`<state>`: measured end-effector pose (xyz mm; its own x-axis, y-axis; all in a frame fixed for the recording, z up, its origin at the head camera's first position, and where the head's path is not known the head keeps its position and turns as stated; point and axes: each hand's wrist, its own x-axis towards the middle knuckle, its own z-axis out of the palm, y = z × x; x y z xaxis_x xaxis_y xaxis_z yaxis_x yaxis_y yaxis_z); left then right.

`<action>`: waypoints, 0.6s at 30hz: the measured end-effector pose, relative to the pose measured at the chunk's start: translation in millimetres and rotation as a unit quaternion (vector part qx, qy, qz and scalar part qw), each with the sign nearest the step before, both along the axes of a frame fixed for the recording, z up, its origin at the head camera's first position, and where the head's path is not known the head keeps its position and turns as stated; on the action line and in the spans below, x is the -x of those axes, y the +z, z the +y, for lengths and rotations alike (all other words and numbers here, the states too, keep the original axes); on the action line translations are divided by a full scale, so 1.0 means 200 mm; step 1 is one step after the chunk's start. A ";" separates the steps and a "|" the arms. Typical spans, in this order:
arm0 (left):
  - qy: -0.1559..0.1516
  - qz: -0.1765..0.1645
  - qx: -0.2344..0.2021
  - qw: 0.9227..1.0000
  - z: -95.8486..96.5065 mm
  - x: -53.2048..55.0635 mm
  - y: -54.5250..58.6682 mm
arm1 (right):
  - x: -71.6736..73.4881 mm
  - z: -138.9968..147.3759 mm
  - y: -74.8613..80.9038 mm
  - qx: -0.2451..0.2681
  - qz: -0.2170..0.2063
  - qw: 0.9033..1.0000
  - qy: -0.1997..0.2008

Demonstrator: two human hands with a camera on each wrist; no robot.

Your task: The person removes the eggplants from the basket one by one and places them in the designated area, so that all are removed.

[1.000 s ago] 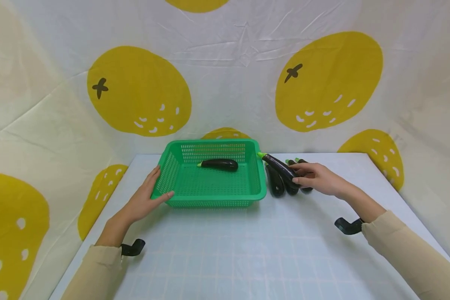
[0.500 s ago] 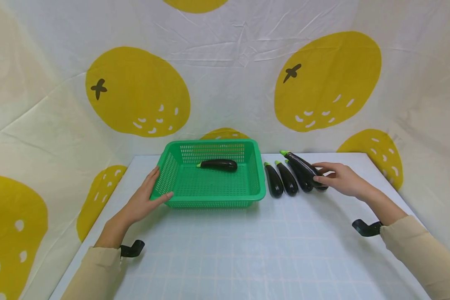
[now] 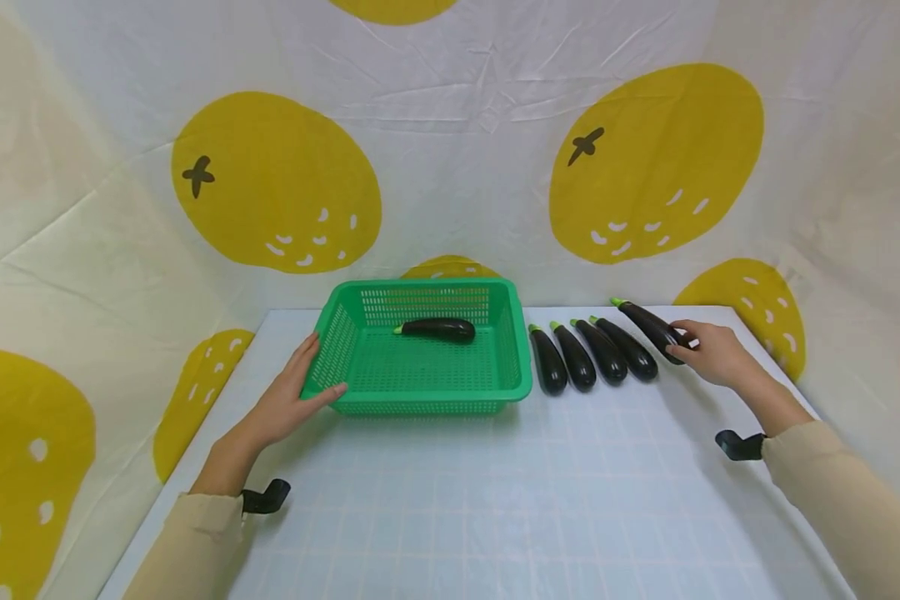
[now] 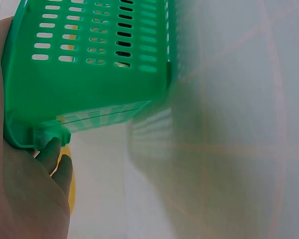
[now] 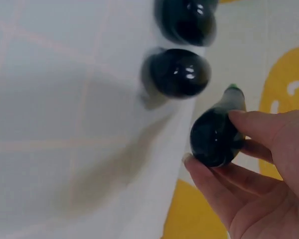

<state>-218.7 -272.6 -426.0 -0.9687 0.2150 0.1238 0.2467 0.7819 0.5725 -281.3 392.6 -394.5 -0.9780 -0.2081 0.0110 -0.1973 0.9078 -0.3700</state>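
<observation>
My right hand [image 3: 714,353] pinches the thick end of an eggplant [image 3: 648,325], its green stem pointing up and left. The right wrist view shows this eggplant [image 5: 214,137] between thumb and fingers, raised off the table. Just left of it, several dark eggplants lie side by side, the closest being one eggplant [image 3: 628,350]. My left hand [image 3: 281,400] holds the near left corner of a green plastic basket [image 3: 431,407], thumb over the front rim. Up close, its fingertips [image 4: 64,172] curl against the basket's rim. One eggplant [image 3: 441,330] lies inside, toward the back wall.
A pale gridded cloth covers the table [image 3: 450,500]. Behind it and at both sides hangs a white curtain [image 3: 457,183] printed with large yellow fruit. The basket's right wall stands close to the leftmost eggplant [image 3: 547,362] of the row.
My right hand has carried its eggplant rightward, away from the basket and past the row on the table. The row's eggplants are now uncovered. My left hand and the basket stay put.
</observation>
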 end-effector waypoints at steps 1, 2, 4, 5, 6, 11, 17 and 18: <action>0.000 -0.001 0.000 1.000 0.00 0.00 0.00 | 0.01 0.01 -0.02 -0.002 -0.004 1.000 -0.005; 0.000 -0.001 0.000 1.000 0.00 0.00 0.00 | 0.01 0.03 -0.04 -0.004 -0.008 1.000 -0.010; 0.001 -0.003 0.000 1.000 0.00 0.00 0.00 | 0.03 0.05 -0.07 -0.006 -0.014 1.000 -0.020; 0.002 -0.004 0.000 1.000 0.00 0.00 0.00 | 0.04 0.06 -0.08 -0.007 -0.017 1.000 -0.024; 0.002 -0.005 0.001 1.000 0.01 0.00 0.00 | 0.04 0.07 -0.10 -0.008 -0.019 0.999 -0.027; 0.003 -0.008 0.002 1.000 0.01 0.00 0.01 | 0.08 0.09 -0.17 -0.015 -0.027 0.999 -0.036; 0.004 -0.005 0.005 1.000 0.00 0.00 0.00 | 0.09 0.07 -0.19 -0.022 -0.052 0.996 -0.066; 0.004 -0.004 0.005 1.000 0.00 0.00 0.00 | 0.08 0.07 -0.19 -0.019 -0.057 0.996 -0.072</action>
